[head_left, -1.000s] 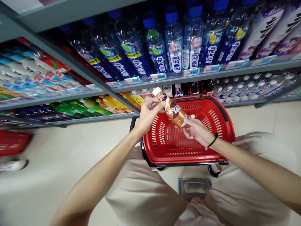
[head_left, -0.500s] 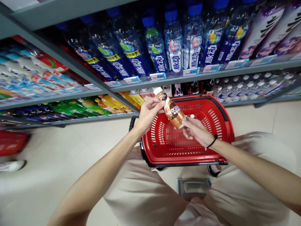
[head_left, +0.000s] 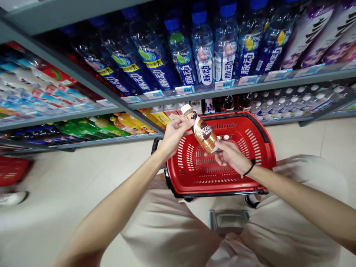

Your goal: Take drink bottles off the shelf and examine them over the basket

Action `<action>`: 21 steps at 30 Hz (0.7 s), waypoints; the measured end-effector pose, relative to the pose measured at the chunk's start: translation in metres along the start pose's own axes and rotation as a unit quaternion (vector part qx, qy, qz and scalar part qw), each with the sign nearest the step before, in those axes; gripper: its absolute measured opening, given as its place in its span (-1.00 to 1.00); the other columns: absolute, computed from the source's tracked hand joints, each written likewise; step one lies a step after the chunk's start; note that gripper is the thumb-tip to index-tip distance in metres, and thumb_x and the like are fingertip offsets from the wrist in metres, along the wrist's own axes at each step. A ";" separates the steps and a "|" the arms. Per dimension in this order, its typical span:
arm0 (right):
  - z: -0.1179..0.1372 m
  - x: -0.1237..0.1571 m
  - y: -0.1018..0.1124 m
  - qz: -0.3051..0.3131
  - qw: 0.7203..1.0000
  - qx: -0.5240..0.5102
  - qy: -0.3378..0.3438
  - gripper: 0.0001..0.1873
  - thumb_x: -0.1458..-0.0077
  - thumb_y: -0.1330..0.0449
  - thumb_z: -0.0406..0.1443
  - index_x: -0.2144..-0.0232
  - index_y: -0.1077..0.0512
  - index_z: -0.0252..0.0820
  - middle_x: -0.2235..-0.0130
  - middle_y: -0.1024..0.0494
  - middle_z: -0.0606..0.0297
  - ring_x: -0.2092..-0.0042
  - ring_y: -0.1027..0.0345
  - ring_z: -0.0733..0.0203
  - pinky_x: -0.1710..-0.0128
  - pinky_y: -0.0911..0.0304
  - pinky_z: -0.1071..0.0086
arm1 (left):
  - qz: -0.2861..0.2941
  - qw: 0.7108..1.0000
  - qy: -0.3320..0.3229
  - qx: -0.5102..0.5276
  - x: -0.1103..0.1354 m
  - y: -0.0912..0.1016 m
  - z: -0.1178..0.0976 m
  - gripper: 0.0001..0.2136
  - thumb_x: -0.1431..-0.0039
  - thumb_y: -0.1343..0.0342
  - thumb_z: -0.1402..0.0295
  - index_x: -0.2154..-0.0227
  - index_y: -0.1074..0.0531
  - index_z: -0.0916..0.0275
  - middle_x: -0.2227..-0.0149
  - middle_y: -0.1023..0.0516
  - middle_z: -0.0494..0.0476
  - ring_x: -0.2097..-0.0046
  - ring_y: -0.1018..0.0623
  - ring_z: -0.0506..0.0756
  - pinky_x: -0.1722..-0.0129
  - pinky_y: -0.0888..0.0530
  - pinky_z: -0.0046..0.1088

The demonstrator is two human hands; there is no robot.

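Two hands [head_left: 172,136] [head_left: 235,156], fingers [head_left: 220,145] grasping a tilted Nescafé bottle [head_left: 204,134], red basket [head_left: 205,175] beneath

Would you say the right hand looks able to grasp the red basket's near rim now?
Probably not without letting go: the right hand grips the base of the bottle, though nothing visible blocks the near rim.

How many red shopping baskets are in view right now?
2. One red shopping basket stands below the held Nescafé bottle; another red basket, blurred, is cut off by the left edge of the picture. More may be out of frame.
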State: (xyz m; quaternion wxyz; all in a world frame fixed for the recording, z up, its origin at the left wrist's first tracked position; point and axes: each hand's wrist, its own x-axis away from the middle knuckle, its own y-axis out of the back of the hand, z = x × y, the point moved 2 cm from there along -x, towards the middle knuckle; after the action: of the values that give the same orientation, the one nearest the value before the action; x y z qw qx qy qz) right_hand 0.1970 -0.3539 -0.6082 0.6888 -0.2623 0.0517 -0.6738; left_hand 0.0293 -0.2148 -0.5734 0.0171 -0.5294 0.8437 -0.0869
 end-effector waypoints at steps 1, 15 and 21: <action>-0.001 0.000 0.000 0.006 1.000 -0.009 -0.007 -0.41 -0.08 -0.35 0.16 0.24 -0.46 -0.25 0.26 -0.63 0.08 0.57 -0.25 0.38 0.67 0.02 0.52 | 0.003 1.000 0.000 0.005 0.000 0.000 0.000 -0.64 0.02 -0.48 0.11 0.43 -0.47 0.25 0.28 -0.58 0.09 0.23 -0.56 0.02 0.14 -0.57 -0.47; 0.001 0.000 0.000 -0.019 1.000 -0.005 0.000 -0.39 -0.02 -0.42 0.14 0.20 -0.44 -0.24 0.21 -0.64 0.06 0.56 -0.27 0.38 0.66 0.01 0.52 | 0.004 1.000 -0.002 0.009 -0.001 0.000 0.001 -0.66 0.00 -0.47 0.10 0.37 -0.54 0.26 0.22 -0.60 0.12 0.19 -0.58 0.03 0.11 -0.59 -0.45; 0.000 0.001 -0.002 -0.022 1.000 0.006 0.007 -0.36 0.01 -0.45 0.12 0.15 -0.38 -0.22 0.27 -0.55 0.22 0.55 -0.26 0.40 0.66 0.04 0.53 | 0.006 1.000 -0.016 0.010 -0.001 0.000 -0.002 -0.67 0.00 -0.48 0.11 0.36 -0.59 0.25 0.23 -0.61 0.10 0.23 -0.58 -0.01 0.18 -0.59 -0.53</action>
State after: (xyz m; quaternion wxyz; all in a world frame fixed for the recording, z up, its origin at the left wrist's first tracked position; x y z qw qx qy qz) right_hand 0.1955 -0.3544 -0.6073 0.6750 -0.2546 0.0464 -0.6910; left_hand 0.0293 -0.2141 -0.5718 0.0362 -0.5255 0.8455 -0.0872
